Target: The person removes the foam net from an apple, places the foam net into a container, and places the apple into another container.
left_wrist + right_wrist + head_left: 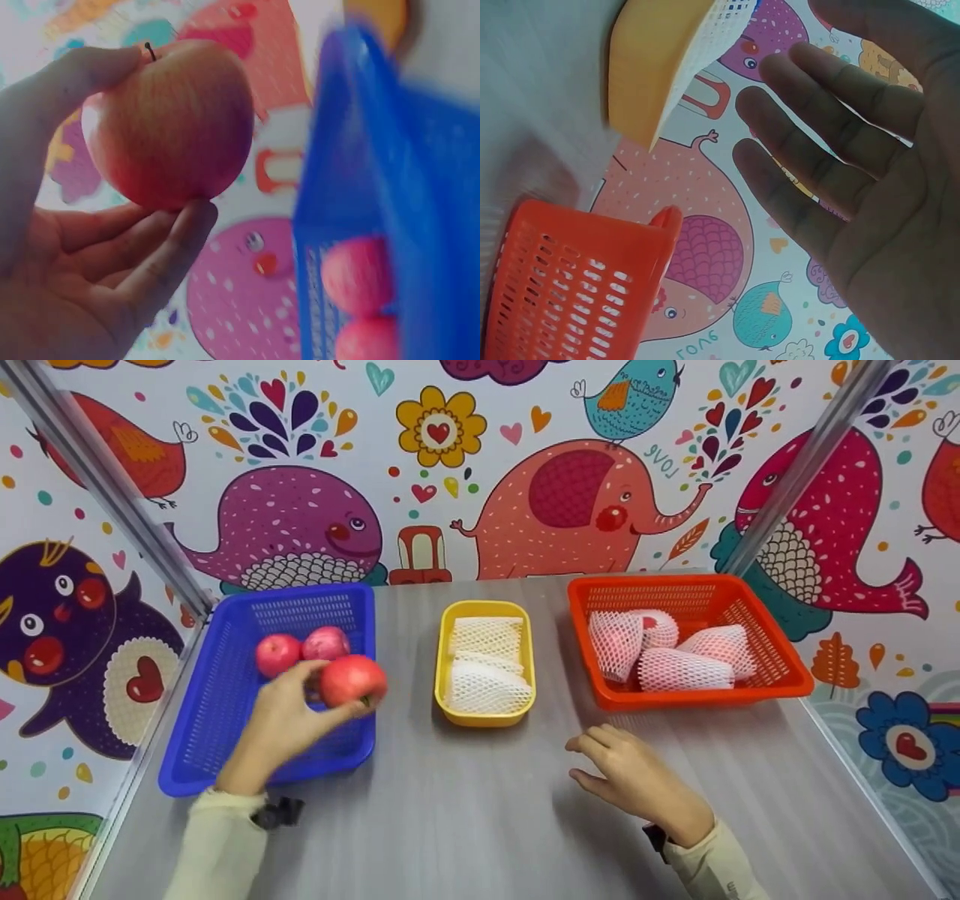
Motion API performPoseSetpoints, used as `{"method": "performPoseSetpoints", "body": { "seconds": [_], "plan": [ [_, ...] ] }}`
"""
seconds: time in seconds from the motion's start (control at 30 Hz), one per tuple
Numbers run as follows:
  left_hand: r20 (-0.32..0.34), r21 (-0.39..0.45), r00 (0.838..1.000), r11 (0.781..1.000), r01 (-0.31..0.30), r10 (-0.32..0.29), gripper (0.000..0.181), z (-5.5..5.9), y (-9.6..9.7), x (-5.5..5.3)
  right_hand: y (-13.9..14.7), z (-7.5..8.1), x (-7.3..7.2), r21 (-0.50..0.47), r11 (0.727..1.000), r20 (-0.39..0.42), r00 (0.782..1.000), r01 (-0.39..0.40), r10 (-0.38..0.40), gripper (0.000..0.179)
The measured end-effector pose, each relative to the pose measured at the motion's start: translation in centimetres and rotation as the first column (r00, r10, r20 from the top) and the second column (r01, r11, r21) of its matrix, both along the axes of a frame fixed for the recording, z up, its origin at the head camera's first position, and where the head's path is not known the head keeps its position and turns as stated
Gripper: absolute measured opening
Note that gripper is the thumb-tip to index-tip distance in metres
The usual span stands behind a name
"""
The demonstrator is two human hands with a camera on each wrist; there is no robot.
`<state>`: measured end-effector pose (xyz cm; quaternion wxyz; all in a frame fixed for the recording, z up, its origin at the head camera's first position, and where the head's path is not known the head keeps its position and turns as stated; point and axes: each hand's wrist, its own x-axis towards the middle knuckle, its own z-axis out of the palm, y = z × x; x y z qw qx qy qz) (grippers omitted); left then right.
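My left hand grips a red apple between thumb and fingers, over the right side of the blue basket. In the left wrist view the thumb lies beside the stem of the apple and the fingertips press its other side. Two more apples sit inside the blue basket. My right hand hovers with relaxed fingers in front of the red basket, holding nothing. The right wrist view shows its fingers spread.
Between the baskets stands a yellow tray with white foam net sleeves in it. The red basket holds several net-wrapped fruits. Patterned walls with metal corner posts enclose the grey table.
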<state>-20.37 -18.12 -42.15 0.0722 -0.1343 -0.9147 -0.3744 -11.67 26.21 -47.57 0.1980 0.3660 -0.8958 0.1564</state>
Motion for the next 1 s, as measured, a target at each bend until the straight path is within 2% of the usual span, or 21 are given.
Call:
{"method": "performPoseSetpoints", "body": {
  "seconds": [0.13, 0.3, 0.47, 0.63, 0.77, 0.87, 1.0],
  "plan": [
    [0.045, -0.074, 0.999, 0.997, -0.007, 0.01, 0.079, -0.1, -2.4, -3.2, 0.2, -0.3, 0.0, -0.007, 1.0, 0.006, 1.0, -0.002, 0.002, 0.034],
    [0.088, -0.18, 0.996, 0.984, 0.015, 0.001, 0.071, -1.4, -4.4, -7.2, 0.4, -0.1, 0.0, 0.006, 1.0, 0.028, 1.0, 0.011, -0.011, 0.032],
    [0.153, -0.314, 0.988, 0.946, 0.08, -0.033, 0.046, -3.1, -4.9, -9.8, 0.3, -0.1, 0.2, 0.008, 1.0, 0.043, 0.999, 0.011, -0.011, 0.029],
    [0.242, -0.387, 0.968, 0.908, 0.161, -0.069, 0.046, -4.0, -4.1, -11.1, 0.2, -0.1, 0.3, 0.012, 1.0, 0.062, 0.998, 0.018, -0.019, 0.028],
    [0.308, -0.409, 0.95, 0.893, 0.186, -0.057, 0.047, -3.9, -3.4, -11.5, 0.1, -0.2, 0.3, 0.012, 1.0, 0.071, 0.997, 0.018, -0.019, 0.027],
    [0.303, -0.419, 0.952, 0.891, 0.177, -0.046, 0.04, -3.3, -2.9, -11.5, 0.2, -0.2, 0.3, 0.0, 1.0, 0.072, 0.997, 0.02, -0.02, 0.027],
    [0.242, -0.413, 0.97, 0.901, 0.132, -0.031, 0.028, -1.8, -1.8, -10.7, 0.3, -0.5, 0.4, -0.01, 1.0, 0.075, 0.997, 0.026, -0.025, 0.027]
  ]
}}
